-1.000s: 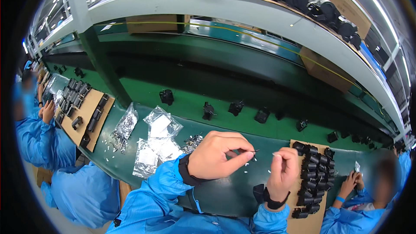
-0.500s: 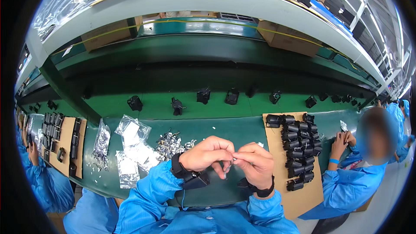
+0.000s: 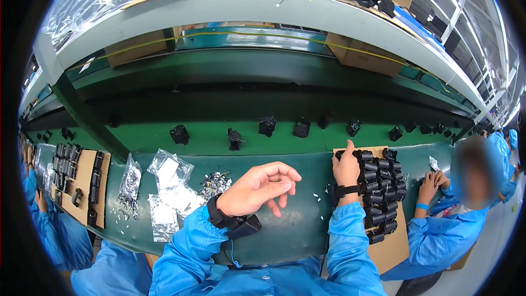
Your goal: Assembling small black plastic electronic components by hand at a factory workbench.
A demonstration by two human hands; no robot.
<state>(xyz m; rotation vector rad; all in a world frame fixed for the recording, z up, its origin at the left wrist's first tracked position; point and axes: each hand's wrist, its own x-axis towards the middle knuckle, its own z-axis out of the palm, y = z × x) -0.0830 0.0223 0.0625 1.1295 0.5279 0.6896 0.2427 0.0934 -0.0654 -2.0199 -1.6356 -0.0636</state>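
Note:
My left hand (image 3: 257,189) hovers over the green table, its fingers loosely curled and apart, with nothing visible in them. At the far left corner of a brown cardboard sheet (image 3: 392,252), my right hand (image 3: 346,170) has thumb and forefinger around a black plastic part, which the hand mostly hides. Rows of similar black plastic parts (image 3: 373,197) lie on that sheet, just right of the hand. To the left of my left hand is a heap of small silver-and-black pieces (image 3: 215,183), beside clear plastic bags (image 3: 164,216) with white labels.
Black units (image 3: 267,126) stand spaced along the green conveyor (image 3: 211,127) beyond the table. A grey shelf beam (image 3: 246,3) crosses above. A co-worker's hands (image 3: 430,183) are at the right; another cardboard sheet of black parts (image 3: 85,175) is at the left. White bits (image 3: 318,197) dot the table.
My hands, pinched together before, have parted. The right hand has gone right and forward to the cardboard sheet; the left has loosened its fingers. The units on the conveyor appear slightly farther right.

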